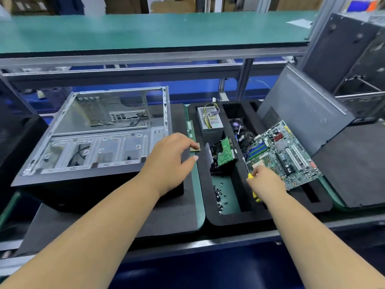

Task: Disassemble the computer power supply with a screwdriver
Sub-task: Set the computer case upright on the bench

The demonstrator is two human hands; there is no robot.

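**Stripped PC parts sorted at a dismantling bench**

A green-matted bench (199, 197) under a green-topped shelf (145, 32) is shown, with black foam pads laid along its surface. Toward the left edge, an emptied computer case (93, 134) is seen lying on its side, open face up, on a foam pad. A black foam tray (229, 219) with several compartments is set to the right of the case. The grey power supply (210, 122), its wire bundle coiled on top, is seated in the tray's far-left compartment, well apart from both hands. A drive with a green circuit board (224, 153) is propped in the compartment just in front of it, and loose dark screws (218, 197) are scattered in the near compartment. A grey side panel (306, 109) is leaned at the bench's right end.

The left hand (168, 161) is held over the gap between case and tray, a small square chip (195, 147) pinched at its fingertips. The right hand (265, 182) is closed around a yellow-handled screwdriver (250, 174), whose shaft points up and away, and rests against the near edge of a motherboard (285, 153) tilted across the tray's right side.
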